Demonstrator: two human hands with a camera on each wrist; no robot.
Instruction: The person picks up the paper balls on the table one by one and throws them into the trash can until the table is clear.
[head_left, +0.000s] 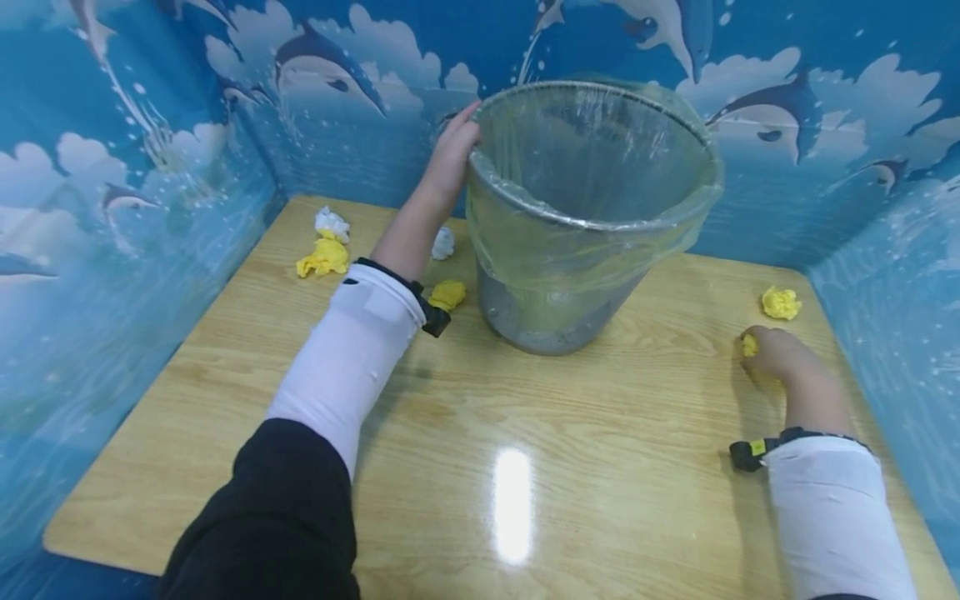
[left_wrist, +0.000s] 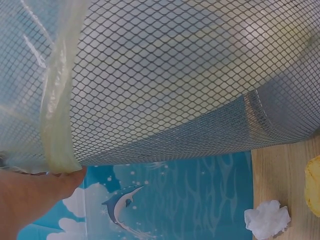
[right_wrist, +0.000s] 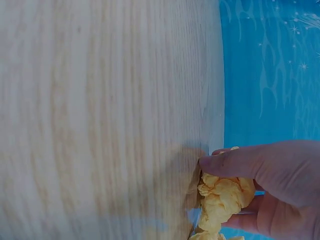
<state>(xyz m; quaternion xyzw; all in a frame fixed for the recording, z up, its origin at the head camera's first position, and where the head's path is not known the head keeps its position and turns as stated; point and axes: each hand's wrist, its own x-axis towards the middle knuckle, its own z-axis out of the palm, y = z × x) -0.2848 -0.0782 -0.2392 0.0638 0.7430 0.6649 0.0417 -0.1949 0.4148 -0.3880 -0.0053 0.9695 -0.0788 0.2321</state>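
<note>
A mesh wastebasket (head_left: 525,321) lined with a thin yellowish plastic bag (head_left: 592,254) stands tilted at the back of the table. My left hand (head_left: 452,154) grips its rim on the left side; in the left wrist view the thumb side of that hand (left_wrist: 42,192) presses against the folded bag edge. Over on the right, my right hand (head_left: 783,358) pinches a crumpled yellow paper ball (right_wrist: 225,197) between thumb and fingers, low at the tabletop. Another yellow paper ball (head_left: 781,303) lies just beyond this hand.
Left of the basket lie a white paper ball (head_left: 332,223) and a yellow one (head_left: 326,257), touching. Nearer it are a second white ball (head_left: 443,243) and a yellow ball (head_left: 447,295). Dolphin-printed walls (head_left: 877,100) border the wooden table (head_left: 600,467) at the back and sides.
</note>
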